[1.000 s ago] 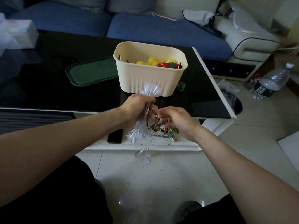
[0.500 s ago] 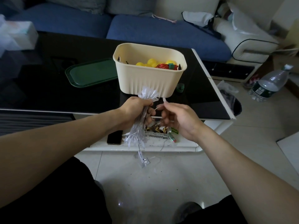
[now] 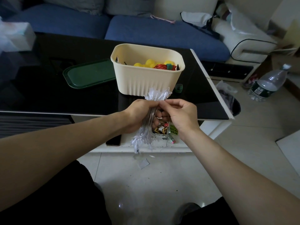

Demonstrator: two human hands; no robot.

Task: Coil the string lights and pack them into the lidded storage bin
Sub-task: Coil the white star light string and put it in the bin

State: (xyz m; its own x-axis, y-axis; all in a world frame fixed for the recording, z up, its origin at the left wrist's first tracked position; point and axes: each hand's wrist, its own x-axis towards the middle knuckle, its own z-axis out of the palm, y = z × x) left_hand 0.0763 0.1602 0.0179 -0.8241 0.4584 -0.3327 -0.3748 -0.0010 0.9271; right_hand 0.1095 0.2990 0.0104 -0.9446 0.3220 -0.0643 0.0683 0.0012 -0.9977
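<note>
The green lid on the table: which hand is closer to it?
Left. The left hand grips the string lights just right of the green lid; the right hand sits farther right.

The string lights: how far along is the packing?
Done: most of the string lights are bunched in the left hand. In hand: the right hand pinches the strand at the bundle's top. Left: putting them in the bin and fitting the green lid.

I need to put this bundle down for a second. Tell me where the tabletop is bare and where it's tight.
Bare black table runs in front of the green lid, down to the near edge. Another bare strip lies right of the bin, past the small green piece. It is crowded on the lower white shelf, with the phone and snack packets.
</note>
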